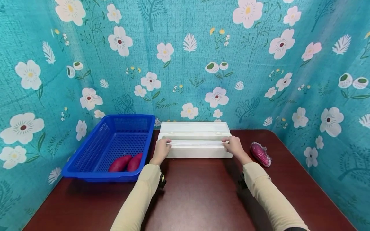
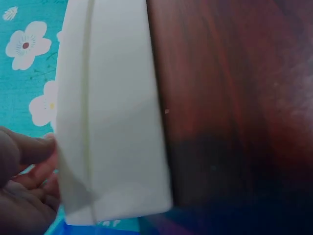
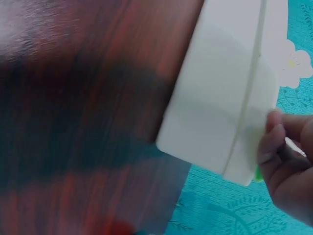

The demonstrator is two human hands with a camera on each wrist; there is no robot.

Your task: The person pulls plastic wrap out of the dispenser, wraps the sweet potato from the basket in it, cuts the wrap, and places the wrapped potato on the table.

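A long white cling film dispenser point(image 1: 199, 152) stands at the back of the table, its lid point(image 1: 195, 126) raised toward the curtain. Inside its trough lies a pale roll of cling film point(image 1: 196, 143). My left hand point(image 1: 162, 148) is at the left end of the opening, with thumb and fingers pinched together at the front rim. At the right end, my right hand point(image 1: 234, 147) pinches in the same way, its thumb and forefinger meeting in the right wrist view. The clear film between the fingertips barely shows. Both wrist views show the dispenser's plain front wall point(image 2: 122, 112).
To the left, a blue plastic basket point(image 1: 108, 175) holds two red sweet potatoes point(image 1: 119, 163). A film-wrapped red sweet potato point(image 1: 260, 154) lies right of the dispenser. The dark red-brown table point(image 1: 199, 192) ends at a flowered turquoise curtain point(image 1: 173, 73) behind and at both sides.
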